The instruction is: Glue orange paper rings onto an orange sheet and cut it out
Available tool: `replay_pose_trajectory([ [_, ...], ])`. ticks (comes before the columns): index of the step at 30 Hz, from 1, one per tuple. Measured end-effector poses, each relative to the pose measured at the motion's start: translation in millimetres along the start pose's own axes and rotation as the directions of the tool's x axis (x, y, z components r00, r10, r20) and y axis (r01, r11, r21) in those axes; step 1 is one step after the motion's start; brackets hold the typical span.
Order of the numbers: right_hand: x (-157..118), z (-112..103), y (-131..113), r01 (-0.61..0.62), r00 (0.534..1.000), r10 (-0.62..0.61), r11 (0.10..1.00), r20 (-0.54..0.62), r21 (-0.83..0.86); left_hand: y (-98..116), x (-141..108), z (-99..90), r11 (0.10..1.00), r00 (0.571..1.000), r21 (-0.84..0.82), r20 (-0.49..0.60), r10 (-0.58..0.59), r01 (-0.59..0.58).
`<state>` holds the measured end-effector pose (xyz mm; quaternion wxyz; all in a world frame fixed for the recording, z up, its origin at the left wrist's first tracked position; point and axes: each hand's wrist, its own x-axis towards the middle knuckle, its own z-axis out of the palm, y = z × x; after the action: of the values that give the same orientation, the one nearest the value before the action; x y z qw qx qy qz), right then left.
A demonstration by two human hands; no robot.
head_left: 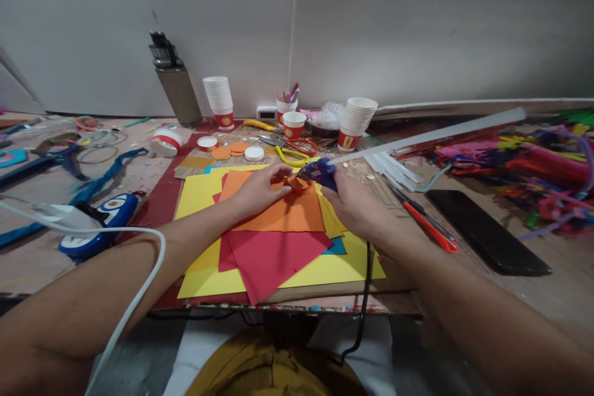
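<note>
Right fingers (343, 184) around glue gun (321, 172), red sheet (277, 260) near table edge (331, 305)

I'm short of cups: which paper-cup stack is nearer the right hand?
The stack beside the clear plastic, beyond the right hand; the other stands farther left, near the bottle.

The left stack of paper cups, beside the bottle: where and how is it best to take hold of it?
Probably grip it low, around the red bottom cup, coming from the right, because the bottle stands on its left. The stack is upright and nested, so a grip on the white upper rims might lift only some cups.
</note>
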<state>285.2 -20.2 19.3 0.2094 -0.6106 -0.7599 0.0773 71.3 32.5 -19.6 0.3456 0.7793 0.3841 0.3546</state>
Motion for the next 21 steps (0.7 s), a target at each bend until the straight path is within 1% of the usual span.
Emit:
replay_pose_trajectory([
  [5,0.7,-2.1,-2.9,-0.019,1.000,0.019,1.000,-0.001,-0.001,-0.8,0.1,0.3,1.000,1.000,-0.011,-0.007,0.014,-0.014],
  [14,-9.0,-15.5,-5.4,-0.082,0.997,0.082,0.996,-0.004,-0.031,-0.8,0.4,0.4,1.000,1.000,-0.004,-0.004,-0.030,0.030],
  [17,-12.1,-21.9,-12.0,-0.093,0.995,0.095,0.994,0.031,-0.062,-0.6,0.5,0.2,0.999,0.999,0.025,-0.004,-0.032,0.032],
  [21,-11.1,-23.9,-18.7,-0.103,0.987,0.123,0.978,0.104,-0.179,0.2,0.2,-0.3,0.999,1.000,0.034,0.003,-0.024,0.024],
])
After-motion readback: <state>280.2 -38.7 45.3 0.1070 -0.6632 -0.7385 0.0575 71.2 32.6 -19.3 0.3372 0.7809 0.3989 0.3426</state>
